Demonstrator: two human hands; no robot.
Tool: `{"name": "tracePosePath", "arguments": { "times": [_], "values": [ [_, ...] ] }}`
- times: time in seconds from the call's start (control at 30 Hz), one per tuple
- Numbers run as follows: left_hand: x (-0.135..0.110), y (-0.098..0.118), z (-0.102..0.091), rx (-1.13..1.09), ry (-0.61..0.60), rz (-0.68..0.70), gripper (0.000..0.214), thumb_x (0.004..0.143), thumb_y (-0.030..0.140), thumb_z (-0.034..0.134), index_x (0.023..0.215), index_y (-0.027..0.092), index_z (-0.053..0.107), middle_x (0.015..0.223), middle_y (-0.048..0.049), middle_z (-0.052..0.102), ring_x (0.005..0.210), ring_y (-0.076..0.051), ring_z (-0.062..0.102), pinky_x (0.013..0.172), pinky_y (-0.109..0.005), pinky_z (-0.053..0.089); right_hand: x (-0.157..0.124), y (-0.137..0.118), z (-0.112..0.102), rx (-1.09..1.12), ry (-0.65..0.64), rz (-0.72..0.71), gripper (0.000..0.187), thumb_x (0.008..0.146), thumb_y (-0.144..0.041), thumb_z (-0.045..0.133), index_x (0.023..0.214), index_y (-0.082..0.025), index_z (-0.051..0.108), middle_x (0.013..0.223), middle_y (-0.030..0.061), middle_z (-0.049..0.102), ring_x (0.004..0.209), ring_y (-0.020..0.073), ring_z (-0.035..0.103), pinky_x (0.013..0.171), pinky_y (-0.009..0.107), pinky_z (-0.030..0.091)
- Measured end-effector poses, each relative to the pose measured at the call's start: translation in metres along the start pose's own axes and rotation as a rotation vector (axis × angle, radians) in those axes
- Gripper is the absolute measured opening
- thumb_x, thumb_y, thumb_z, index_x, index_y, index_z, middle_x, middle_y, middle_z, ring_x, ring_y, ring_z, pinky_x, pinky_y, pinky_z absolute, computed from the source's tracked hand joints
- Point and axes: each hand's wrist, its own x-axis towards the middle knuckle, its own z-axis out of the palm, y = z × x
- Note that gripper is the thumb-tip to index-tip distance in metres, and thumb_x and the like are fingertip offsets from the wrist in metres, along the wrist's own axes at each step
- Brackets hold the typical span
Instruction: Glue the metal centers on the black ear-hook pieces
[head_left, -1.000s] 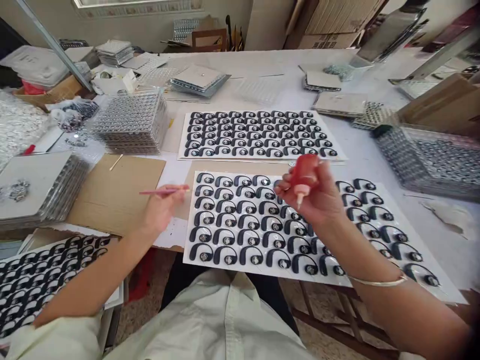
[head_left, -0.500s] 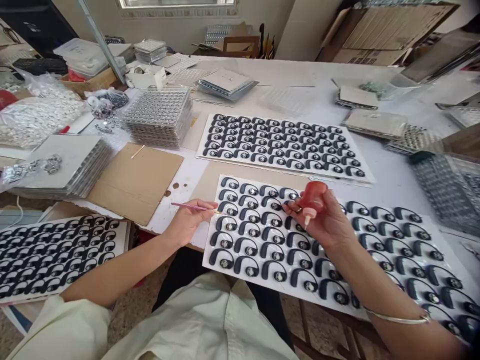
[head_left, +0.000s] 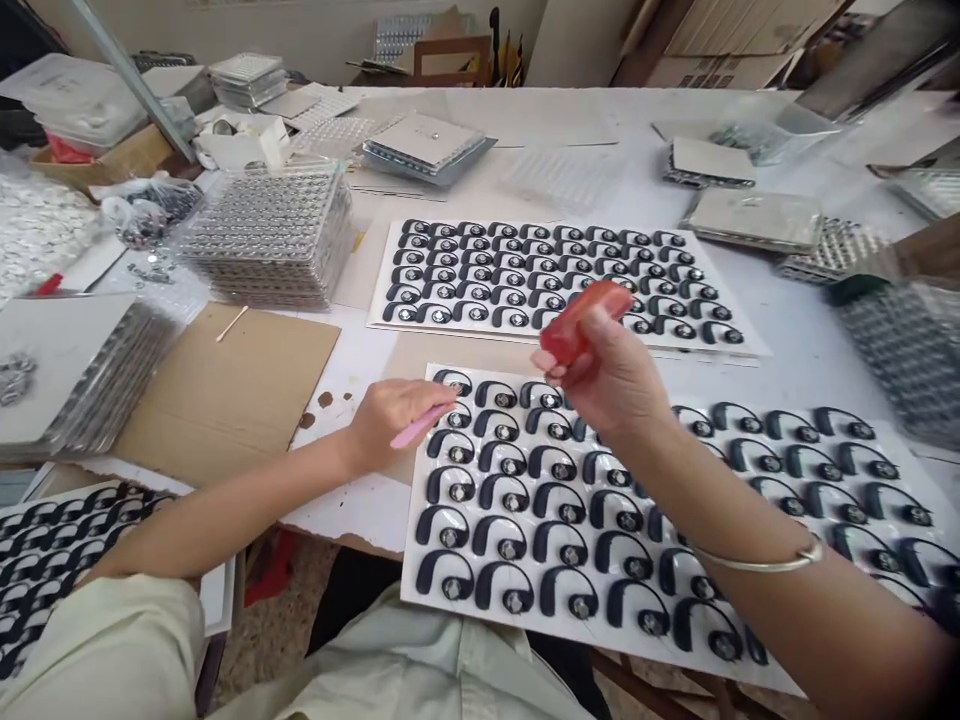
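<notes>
My right hand holds a red squeeze bottle tilted on its side, above the top edge of the near white board. Its nozzle is hidden by my fingers. That board carries rows of black ear-hook earphone parts. My left hand grips a thin pink stick at the board's upper left corner, its fingertips close to the top-left earphone part. The stick's tip is hidden under my fingers. A second board of the same parts lies farther away, just beyond the bottle.
A brown cardboard sheet lies left of the near board, and stacked clear trays of small metal parts stand behind it. Another board of black parts sits at lower left. More tray stacks stand at the right.
The red bottle has tipped from nozzle-down to nearly on its side and risen. My left hand has closed further around the pink stick, hiding its tip. The view has shifted slightly.
</notes>
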Motion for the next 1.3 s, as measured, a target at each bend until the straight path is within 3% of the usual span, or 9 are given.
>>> {"name": "tracePosePath", "arguments": {
  "times": [0.1, 0.3, 0.4, 0.5, 0.63, 0.87, 1.3],
  "values": [
    [-0.008, -0.011, 0.001, 0.099, -0.064, -0.002, 0.013, 0.086, 0.023, 0.062, 0.093, 0.022, 0.073, 0.098, -0.0089, 0.073, 0.091, -0.024, 0.071, 0.068, -0.031, 0.053, 0.004, 0.012, 0.012, -0.056, 0.034, -0.004, 0.047, 0.056, -0.053, 0.083, 0.082, -0.022, 0.060, 0.063, -0.0032, 0.062, 0.050, 0.0126, 0.062, 0.036, 0.020, 0.038],
    [-0.008, -0.015, 0.005, 0.250, -0.191, 0.126, 0.021, 0.090, 0.022, 0.053, 0.091, 0.020, 0.074, 0.101, -0.0132, 0.072, 0.077, -0.024, 0.072, 0.055, -0.031, 0.049, 0.006, 0.021, 0.022, -0.125, -0.032, -0.078, 0.033, 0.067, -0.046, 0.080, 0.085, -0.024, 0.064, 0.071, 0.0003, 0.065, 0.059, 0.0155, 0.066, 0.041, 0.023, 0.045],
    [-0.006, -0.012, 0.010, 0.308, -0.159, 0.220, 0.018, 0.090, 0.018, 0.054, 0.091, 0.019, 0.073, 0.100, -0.0140, 0.072, 0.072, -0.022, 0.071, 0.051, -0.030, 0.047, 0.001, 0.023, 0.026, -0.171, -0.047, -0.124, 0.028, 0.069, -0.045, 0.078, 0.082, -0.024, 0.064, 0.069, 0.0007, 0.066, 0.060, 0.0167, 0.066, 0.042, 0.025, 0.047],
    [-0.007, -0.010, 0.013, 0.492, -0.066, 0.428, 0.016, 0.090, 0.014, 0.054, 0.089, 0.016, 0.070, 0.097, -0.0135, 0.073, 0.069, -0.020, 0.070, 0.048, -0.028, 0.046, -0.004, 0.026, 0.028, -0.250, -0.060, -0.195, 0.024, 0.074, -0.044, 0.074, 0.083, -0.025, 0.062, 0.067, 0.0000, 0.066, 0.059, 0.0175, 0.066, 0.043, 0.027, 0.048],
    [-0.007, -0.009, 0.016, 0.684, 0.052, 0.616, 0.012, 0.089, 0.009, 0.054, 0.090, 0.009, 0.066, 0.095, -0.0142, 0.073, 0.065, -0.017, 0.068, 0.046, -0.026, 0.046, -0.011, 0.031, 0.030, -0.433, -0.029, -0.411, 0.023, 0.074, -0.040, 0.074, 0.084, -0.023, 0.061, 0.067, -0.0008, 0.065, 0.060, 0.0170, 0.066, 0.052, 0.030, 0.053],
    [-0.006, -0.005, 0.020, 0.795, 0.040, 0.617, 0.011, 0.087, 0.007, 0.055, 0.085, 0.008, 0.065, 0.091, -0.0142, 0.073, 0.051, -0.013, 0.059, 0.043, -0.026, 0.043, -0.013, 0.041, 0.027, -0.692, -0.030, -0.775, 0.021, 0.072, -0.031, 0.074, 0.085, -0.020, 0.061, 0.071, -0.0002, 0.063, 0.060, 0.0139, 0.059, 0.056, 0.030, 0.049],
    [-0.009, -0.004, 0.022, 0.815, 0.021, 0.587, 0.010, 0.084, 0.009, 0.055, 0.080, 0.008, 0.065, 0.090, -0.0152, 0.073, 0.047, -0.013, 0.056, 0.041, -0.026, 0.043, -0.013, 0.048, 0.026, -0.837, -0.085, -0.852, 0.018, 0.075, -0.029, 0.072, 0.084, -0.020, 0.060, 0.070, 0.0000, 0.061, 0.061, 0.0138, 0.058, 0.056, 0.029, 0.049]
  ]
}}
